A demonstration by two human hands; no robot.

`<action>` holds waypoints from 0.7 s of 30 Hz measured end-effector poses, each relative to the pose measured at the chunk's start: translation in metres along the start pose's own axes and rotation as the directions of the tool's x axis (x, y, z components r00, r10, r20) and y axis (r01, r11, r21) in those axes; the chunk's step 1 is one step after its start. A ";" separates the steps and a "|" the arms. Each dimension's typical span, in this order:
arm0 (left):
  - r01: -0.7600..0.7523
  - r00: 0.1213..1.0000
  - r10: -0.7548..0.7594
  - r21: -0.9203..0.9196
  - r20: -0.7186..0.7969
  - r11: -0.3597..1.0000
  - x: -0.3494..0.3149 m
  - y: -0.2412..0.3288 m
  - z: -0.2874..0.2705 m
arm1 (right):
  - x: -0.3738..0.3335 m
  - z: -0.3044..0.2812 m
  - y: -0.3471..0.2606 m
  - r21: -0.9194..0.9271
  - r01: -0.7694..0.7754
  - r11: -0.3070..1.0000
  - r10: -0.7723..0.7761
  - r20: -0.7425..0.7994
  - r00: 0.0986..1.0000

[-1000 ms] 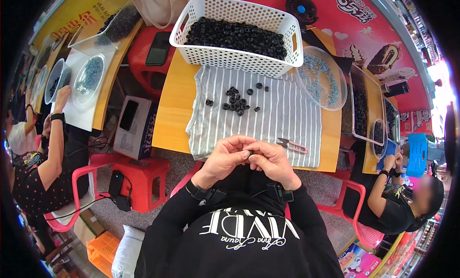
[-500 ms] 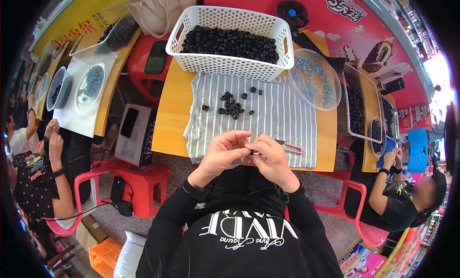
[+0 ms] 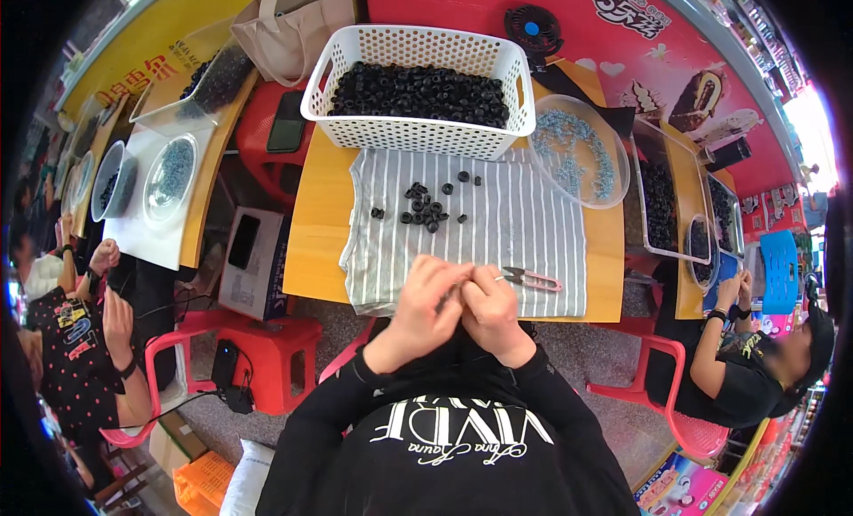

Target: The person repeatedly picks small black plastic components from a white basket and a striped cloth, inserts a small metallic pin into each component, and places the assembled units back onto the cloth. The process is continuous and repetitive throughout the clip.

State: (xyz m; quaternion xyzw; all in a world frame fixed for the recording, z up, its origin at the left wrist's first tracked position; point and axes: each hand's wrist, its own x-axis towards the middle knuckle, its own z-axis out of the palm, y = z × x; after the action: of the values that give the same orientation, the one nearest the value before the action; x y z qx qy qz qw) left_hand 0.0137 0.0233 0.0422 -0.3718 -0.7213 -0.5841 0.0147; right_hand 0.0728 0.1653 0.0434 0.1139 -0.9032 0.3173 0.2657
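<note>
Both hands meet over the near edge of the striped grey cloth (image 3: pixel 533 223). My left hand (image 3: pixel 416 312) is closed, its fingers curled toward the other hand. My right hand (image 3: pixel 494 313) is closed too, with thumb and fingers pressed together. Whatever sits between the fingertips is hidden. Pink-handled thread snips (image 3: pixel 533 280) lie on the cloth just beyond my right hand. Farther off on the cloth is a loose group of small black ring-shaped parts (image 3: pixel 432 218), with a few single ones around it.
A white perforated basket (image 3: pixel 409 136) full of black parts stands at the table's far side. Right of it is a round clear tray (image 3: pixel 593 199) with pale blue bits. Co-workers sit at tables left and right. A black fan (image 3: pixel 533 29) stands behind.
Both hands have drawn slightly nearer to me, and my left fingers have curled in. The small black part seen between the fingertips before is now hidden. The snips show more fully.
</note>
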 end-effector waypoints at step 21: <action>-0.463 0.882 0.470 0.224 0.024 0.858 -0.013 -0.004 0.053 | -0.026 0.020 0.016 0.132 0.025 0.991 -0.021 -0.030 0.999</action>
State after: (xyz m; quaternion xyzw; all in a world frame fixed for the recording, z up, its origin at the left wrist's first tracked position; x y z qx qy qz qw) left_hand 0.0424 0.0615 0.0164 -0.5221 -0.6704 -0.4842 0.2085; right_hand 0.0802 0.1661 0.0076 0.1369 -0.8749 0.3752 0.2741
